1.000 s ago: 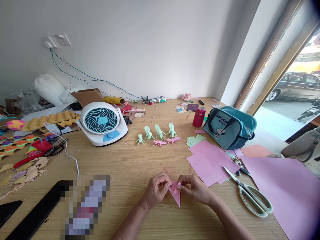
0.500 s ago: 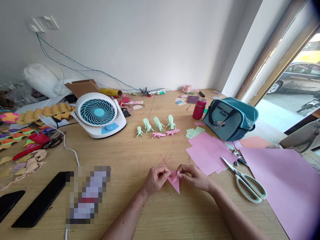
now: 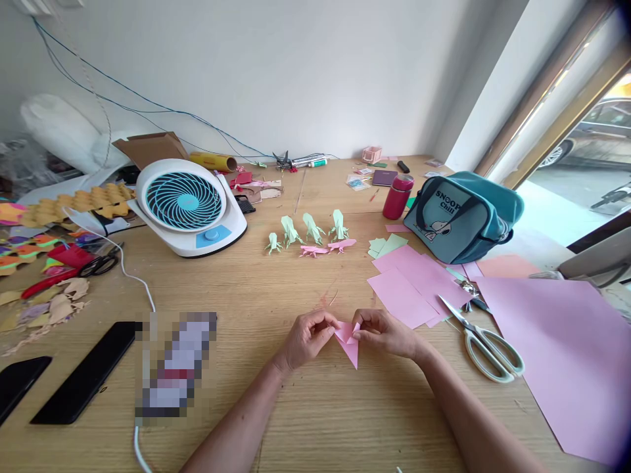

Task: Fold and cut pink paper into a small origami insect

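A small piece of pink paper [image 3: 350, 349], folded to a downward point, is held between my two hands just above the table. My left hand [image 3: 309, 338] pinches its upper left corner between thumb and fingers. On the other side, my right hand [image 3: 385, 334] grips the upper right part, where a small flap stands up. Fingers cover the paper's top corners. Beyond the hands stand several pale green folded paper figures [image 3: 313, 227], with two pink ones [image 3: 342, 245] in front of them.
Right of my hands lie pink sheets [image 3: 401, 295], scissors [image 3: 488, 351] and a large pink sheet [image 3: 557, 355]. A red flask [image 3: 398, 196] and a teal bag [image 3: 456, 217] stand behind. At left are a fan [image 3: 187, 203], a black flat object [image 3: 89, 371] and a blurred-out object [image 3: 180, 364].
The camera view has shifted slightly, so most things sit a little higher in the picture. Both hands keep hold of the pink paper, whose small flap at the right has shifted a little.
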{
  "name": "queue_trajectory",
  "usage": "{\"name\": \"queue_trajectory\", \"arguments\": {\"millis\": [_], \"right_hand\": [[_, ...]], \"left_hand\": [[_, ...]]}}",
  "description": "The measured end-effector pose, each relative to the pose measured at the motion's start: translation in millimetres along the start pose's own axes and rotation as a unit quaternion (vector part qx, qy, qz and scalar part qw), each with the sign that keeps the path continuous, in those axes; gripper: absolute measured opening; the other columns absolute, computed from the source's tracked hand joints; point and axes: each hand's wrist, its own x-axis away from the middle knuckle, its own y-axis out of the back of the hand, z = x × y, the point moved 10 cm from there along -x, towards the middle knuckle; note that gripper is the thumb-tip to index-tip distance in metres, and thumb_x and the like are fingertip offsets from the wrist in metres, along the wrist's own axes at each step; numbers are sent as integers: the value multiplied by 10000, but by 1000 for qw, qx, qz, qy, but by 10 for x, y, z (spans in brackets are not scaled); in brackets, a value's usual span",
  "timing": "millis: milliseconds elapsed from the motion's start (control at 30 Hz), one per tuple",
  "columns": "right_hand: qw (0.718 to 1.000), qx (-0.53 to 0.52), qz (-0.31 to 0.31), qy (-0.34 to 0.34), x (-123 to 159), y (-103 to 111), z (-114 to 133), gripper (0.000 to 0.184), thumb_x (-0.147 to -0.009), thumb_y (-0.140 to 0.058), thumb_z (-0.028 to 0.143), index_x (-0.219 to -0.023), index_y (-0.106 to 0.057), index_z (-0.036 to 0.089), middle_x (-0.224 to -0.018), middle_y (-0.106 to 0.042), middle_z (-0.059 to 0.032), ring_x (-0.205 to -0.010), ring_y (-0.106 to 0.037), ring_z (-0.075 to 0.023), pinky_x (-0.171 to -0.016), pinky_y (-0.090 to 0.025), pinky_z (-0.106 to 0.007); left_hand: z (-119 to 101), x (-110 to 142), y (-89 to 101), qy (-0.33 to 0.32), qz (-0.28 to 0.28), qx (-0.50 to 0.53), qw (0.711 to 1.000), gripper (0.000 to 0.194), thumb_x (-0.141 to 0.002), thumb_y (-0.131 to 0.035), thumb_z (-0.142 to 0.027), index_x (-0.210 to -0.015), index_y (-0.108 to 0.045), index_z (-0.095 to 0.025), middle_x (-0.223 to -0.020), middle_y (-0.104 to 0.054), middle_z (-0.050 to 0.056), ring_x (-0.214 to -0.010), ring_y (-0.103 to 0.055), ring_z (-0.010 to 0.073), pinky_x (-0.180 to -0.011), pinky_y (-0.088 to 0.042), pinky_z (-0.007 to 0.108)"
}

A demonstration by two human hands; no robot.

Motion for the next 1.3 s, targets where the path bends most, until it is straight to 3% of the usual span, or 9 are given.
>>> {"name": "queue_trajectory", "arguments": {"millis": [167,300,467,633,767,933,1100,1300], "right_hand": [[999,9,-26,19,-17,62,-10,408,-898,-581,553,-777,-584,163,-724,-552,-2,-664,-468,-134,-606,-350,-257],[999,9,-29,27,-27,57,-9,446,-893,-567,593,-787,-599,161,-747,-571,-13,-680,-490,-141,-624,-378,-262],[999,4,-21,36,-31,39,18,450,-883,-565,616,-822,-604,172,-809,-594,-30,-720,-523,-152,-651,-423,-267],[999,14,-12,46,10,80,145,335,-846,-678,506,-825,-605,180,-934,-573,-36,-778,-552,-154,-688,-464,-272],[994,98,-21,34,49,125,201,190,-844,-696,362,-811,-618,193,-874,-566,-13,-744,-546,-148,-661,-458,-262],[991,133,-23,-4,73,133,138,58,-854,-635,257,-880,-634,205,-756,-613,10,-665,-546,-140,-616,-434,-255],[989,142,-37,1,75,165,168,77,-848,-585,196,-909,-631,211,-818,-671,-6,-715,-582,-155,-635,-444,-261],[986,158,-49,23,80,203,189,89,-897,-556,254,-920,-629,209,-791,-659,0,-678,-564,-146,-618,-427,-261]], "left_hand": [[-24,11,-55,-14,15,6,1000,208,-765,-526,-60,-888,-670,-145,-763,-627,18,-663,-512,119,-627,-386,221],[-4,0,-81,-15,11,-6,1000,153,-789,-605,-110,-912,-690,-146,-816,-671,41,-689,-549,130,-619,-399,222],[-8,-16,-13,-36,-19,12,999,87,-818,-659,-209,-793,-708,-142,-751,-682,49,-673,-560,138,-627,-412,235],[-16,-15,23,-46,-28,0,999,95,-833,-638,-179,-818,-726,-145,-757,-686,51,-675,-568,139,-646,-430,237],[-69,5,-10,-61,-15,-27,998,229,-855,-515,-79,-879,-728,-161,-837,-703,66,-786,-626,161,-725,-459,253],[-112,20,-38,-76,-10,-57,995,230,-845,-518,-85,-895,-728,-165,-844,-701,71,-786,-620,168,-709,-461,256],[-138,23,-6,-86,-24,-70,994,222,-838,-515,-91,-915,-710,-163,-810,-678,61,-748,-597,164,-687,-457,256],[-137,15,1,-80,-26,-81,993,227,-830,-519,-84,-947,-695,-167,-813,-662,53,-725,-575,151,-648,-441,242]]}}
